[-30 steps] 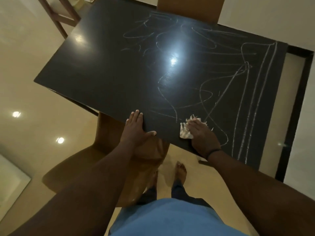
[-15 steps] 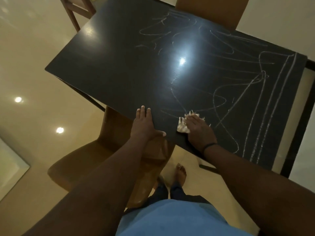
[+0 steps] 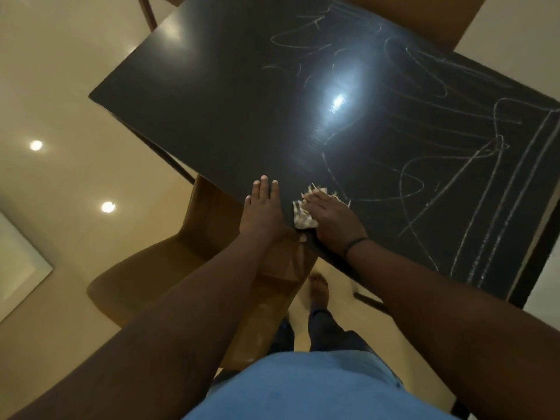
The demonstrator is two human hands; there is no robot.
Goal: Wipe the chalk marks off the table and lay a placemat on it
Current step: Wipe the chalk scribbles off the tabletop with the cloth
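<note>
A dark rectangular table (image 3: 230,95) carries white chalk marks (image 3: 454,165) over its middle and right side. My right hand (image 3: 331,221) presses a small pale cloth (image 3: 303,216) flat on the table near the front edge. My left hand (image 3: 263,212) lies flat on the table's front edge, fingers spread, just left of the cloth. The table's left part looks free of chalk. No placemat is in view.
A brown chair (image 3: 169,274) stands under the table's front edge, by my legs. Another brown chair back (image 3: 424,16) shows at the far side, and a wooden frame (image 3: 145,10) at the top left. The glossy floor (image 3: 60,86) reflects ceiling lights.
My right hand has slid the cloth left along the front edge, close to my left hand. The camera has shifted so the table sits further right in view.
</note>
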